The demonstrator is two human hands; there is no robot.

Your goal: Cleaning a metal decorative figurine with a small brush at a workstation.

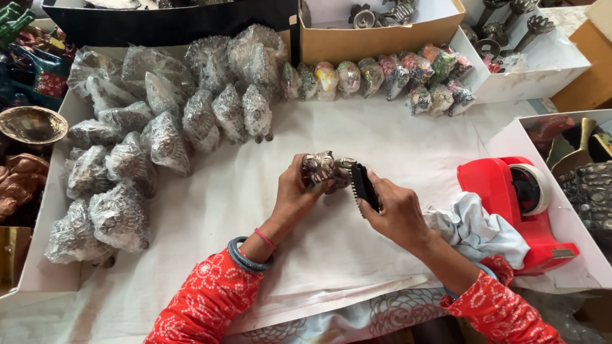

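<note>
Left hand (pixel 294 191) grips a small, knobbly silver metal figurine (pixel 326 169) above the white paper sheet (pixel 242 191); right hand (pixel 395 213) closes around a black bristled brush (pixel 364 185) (bristles touching the figurine), near bubble-wrapped bundles (pixel 159 121)

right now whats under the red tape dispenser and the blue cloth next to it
The red tape dispenser stands on the white paper covering the table. The light blue cloth lies against its left side, beside the right hand. Whatever lies beneath the cloth is hidden.
</note>
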